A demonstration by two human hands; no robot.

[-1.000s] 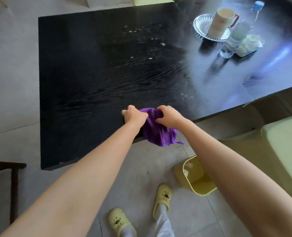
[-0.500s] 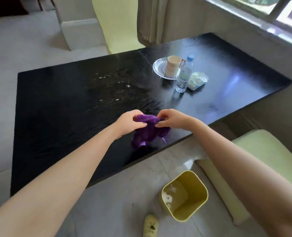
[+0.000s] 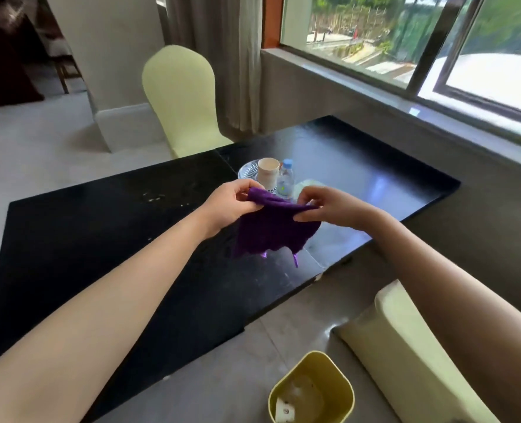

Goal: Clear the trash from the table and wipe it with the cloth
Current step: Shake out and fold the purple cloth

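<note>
Daylight from a wide window [image 3: 421,53] fell across the black, wood-grained rectangular table [image 3: 79,239], whose far right part reflected a pale glare. Above its near edge, the thumb and fingers [image 3: 306,193] of the right hand [image 3: 329,206] pinched the upper hem of a soft purple cloth [image 3: 271,230]; the left hand [image 3: 228,206] gripped the same hem, and the cloth hung in limp folds with a loose thread at its lower edge, held clear of the tabletop. Behind the hands, partly hidden by them, stood a cream ceramic mug [image 3: 267,174] on a ribbed clear glass dish [image 3: 248,172], a clear plastic water bottle with a blue cap [image 3: 285,181] just beside it, and a pale crumpled item [image 3: 306,183] too obscured to identify. Small white crumbs [image 3: 154,196] dotted the tabletop left of the hands. On the floor by the table's near edge, a yellow plastic square bin [image 3: 329,389] held pale scraps and was cut off at the frame's bottom. Pale yellow covered chairs stood beyond the table [image 3: 183,99] and at the lower right [image 3: 406,346].
</note>
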